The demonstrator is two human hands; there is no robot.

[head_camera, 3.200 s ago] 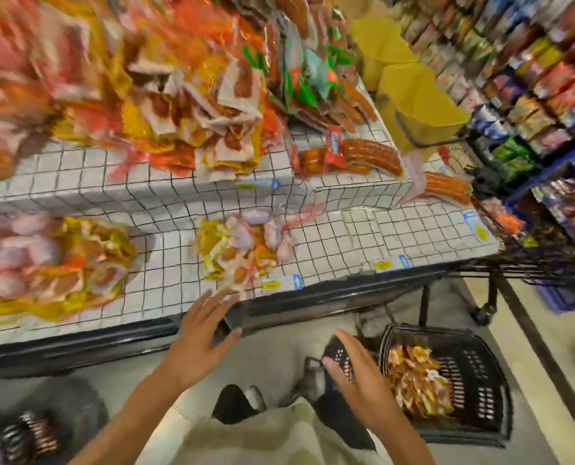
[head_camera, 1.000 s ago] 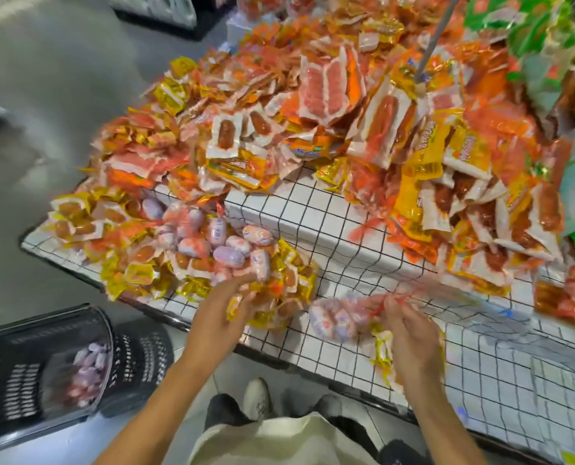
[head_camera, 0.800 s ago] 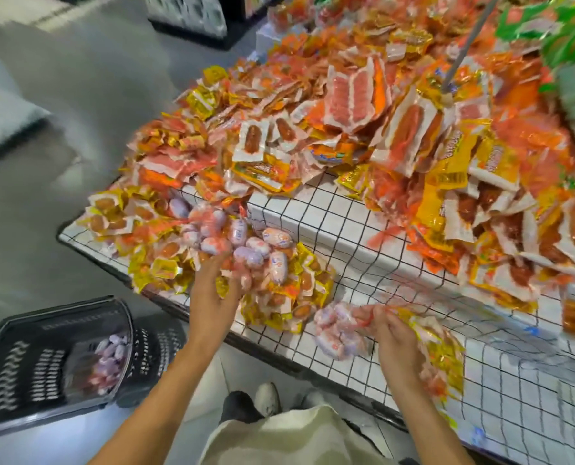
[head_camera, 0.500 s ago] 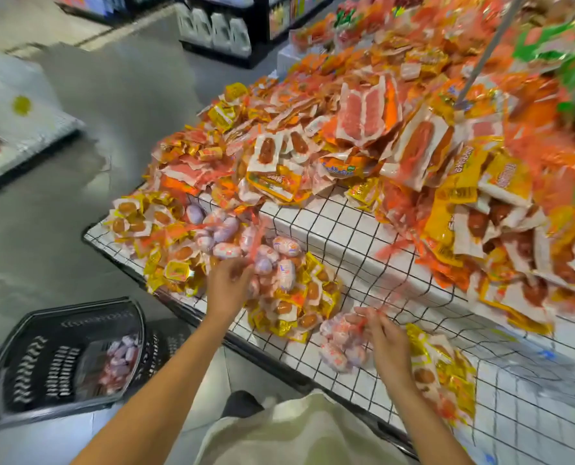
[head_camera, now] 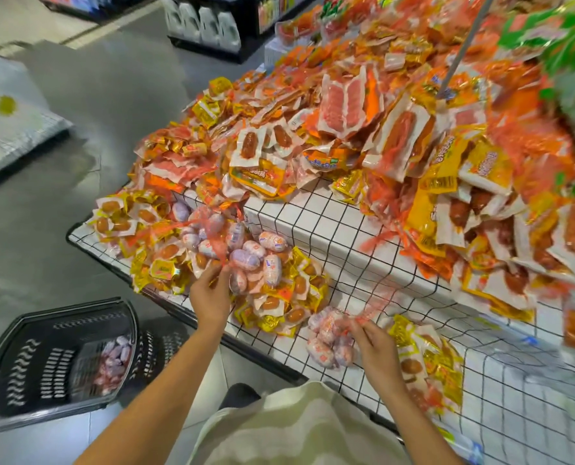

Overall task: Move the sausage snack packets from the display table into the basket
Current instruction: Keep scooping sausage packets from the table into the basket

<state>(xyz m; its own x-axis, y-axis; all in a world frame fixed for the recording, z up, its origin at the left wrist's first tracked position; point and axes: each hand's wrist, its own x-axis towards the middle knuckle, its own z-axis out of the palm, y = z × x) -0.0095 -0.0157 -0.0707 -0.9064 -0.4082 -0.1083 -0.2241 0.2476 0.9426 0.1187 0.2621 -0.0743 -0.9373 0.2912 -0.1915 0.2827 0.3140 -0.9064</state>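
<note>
My left hand [head_camera: 209, 297] pinches one net sausage bag [head_camera: 232, 250]; my right hand [head_camera: 376, 344] pinches another [head_camera: 328, 337]. The thin mesh could snag neighbouring packets, spilling them short of the basket [head_camera: 21, 374] beside my left hand.

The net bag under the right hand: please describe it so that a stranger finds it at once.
Start at the gridded display table, at its low front shelf. Near the front edge the right hand pinches a red net bag of pale pink sausages. It lies alone on bare grid, unlike the bags in the piles.

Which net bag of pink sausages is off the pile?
The net bag in the right hand, alone on bare grid near the front edge; the left hand's lies on the heap.
</note>
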